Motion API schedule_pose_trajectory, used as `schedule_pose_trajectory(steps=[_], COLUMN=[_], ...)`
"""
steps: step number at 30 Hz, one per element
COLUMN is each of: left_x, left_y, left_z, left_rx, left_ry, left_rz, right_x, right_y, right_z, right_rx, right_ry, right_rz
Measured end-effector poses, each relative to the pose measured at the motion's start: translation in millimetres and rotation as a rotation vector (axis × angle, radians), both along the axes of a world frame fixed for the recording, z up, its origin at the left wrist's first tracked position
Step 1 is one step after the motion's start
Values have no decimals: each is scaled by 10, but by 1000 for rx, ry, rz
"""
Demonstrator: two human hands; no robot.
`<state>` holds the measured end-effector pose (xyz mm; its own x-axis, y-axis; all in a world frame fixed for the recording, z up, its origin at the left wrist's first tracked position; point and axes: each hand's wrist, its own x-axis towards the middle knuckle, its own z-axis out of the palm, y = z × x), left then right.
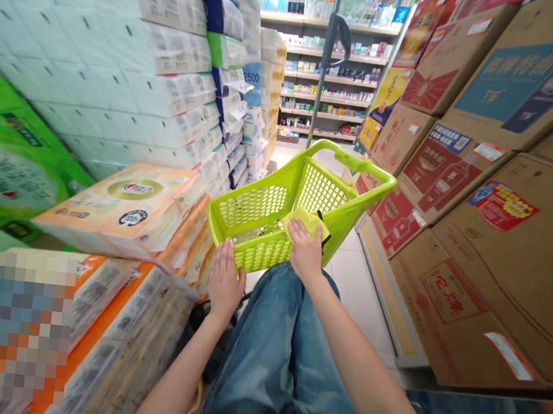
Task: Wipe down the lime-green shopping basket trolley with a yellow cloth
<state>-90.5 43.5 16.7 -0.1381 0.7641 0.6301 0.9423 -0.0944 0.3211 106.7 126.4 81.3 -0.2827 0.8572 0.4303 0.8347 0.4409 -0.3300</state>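
On my feed I see a lime-green plastic basket (264, 253), its walls pierced with small holes, one end rising into a looped handle (360, 165). A crumpled yellow cloth (313, 220) with dark edging lies over the basket's near rim.

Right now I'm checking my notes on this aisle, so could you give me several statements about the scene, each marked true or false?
1. The right hand is on a yellow cloth. True.
2. The basket is red. False: the basket is yellow-green.
3. The left hand is at the basket's near left corner. True.
4. The shelves at the back are bare. False: the shelves hold goods.
5. Brown cartons are stacked on the right. True.
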Motion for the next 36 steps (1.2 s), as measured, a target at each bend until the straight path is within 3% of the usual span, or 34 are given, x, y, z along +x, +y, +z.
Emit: schedule_pose_trajectory(steps=[3, 7, 10, 12, 15, 19, 22, 26, 31, 33, 36], left_x=[15, -40, -96, -119, -126, -109, -96, -87, -120, -141, -152], left_y=[8, 11, 0, -10, -16, -5, 5, 2, -15, -22, -26], left_z=[-17, -54, -64, -55, -32, -12, 0, 15, 3, 0, 6], left_rx=[-6, -22, -41, -41, -36, -24, -26, -18, -34, -39, -35], left_ry=[-24, -4, 32, 54, 69, 48, 16, -44, -29, -16, -3], left_rz=[5, -8, -5, -7, -17, -20, -35, -46, -58, -58, -51], right_x=[-331, -938, -1131, -1057, -706, -137, 27, -315, -966, -1040, -868], right_y=[-129, -434, -564, -549, -405, -147, -43, -146, -455, -501, -431], right_z=[-49, -164, -211, -216, -186, -76, 9, 5, -142, -171, -153], right_rx=[-14, -16, 2, 9, 25, 18, -13, -53, -43, -29, -14], right_ry=[38, 38, 36, 21, -19, -19, 1, 36, 33, 31, 1], right_rz=[-32, 140, 227, 274, 312, 151, 33, -25, 189, 255, 314])
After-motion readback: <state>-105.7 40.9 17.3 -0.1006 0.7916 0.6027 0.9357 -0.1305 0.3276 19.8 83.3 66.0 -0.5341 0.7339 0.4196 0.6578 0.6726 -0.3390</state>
